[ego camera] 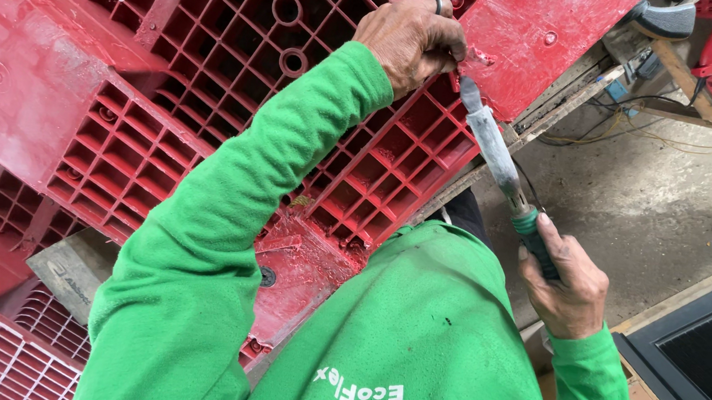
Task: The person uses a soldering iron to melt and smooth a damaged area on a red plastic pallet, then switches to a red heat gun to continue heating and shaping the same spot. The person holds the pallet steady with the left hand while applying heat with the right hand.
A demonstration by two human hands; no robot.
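Soldering-iron-style tool [501, 158] here, one of them, long grey shaft with a green grip, running diagonally: tip up against the broken edge of the red plastic pallet [239, 55], handle down and away from it. Right hand [565, 288] is wrapped tight round the green grip, fingers fully closed on it. Left hand [413, 38] sits on the pallet right by the tool's tip, fingers pinched narrow on the pallet's cracked edge [477, 58]. Two hands, both in green sleeves. Pallet's gridded underside fills everything beyond the tip; more red pallets [5, 348] are stacked below it. Open room is on the handle side, over bare concrete floor [664, 206], with loose cables [645, 133] further off.
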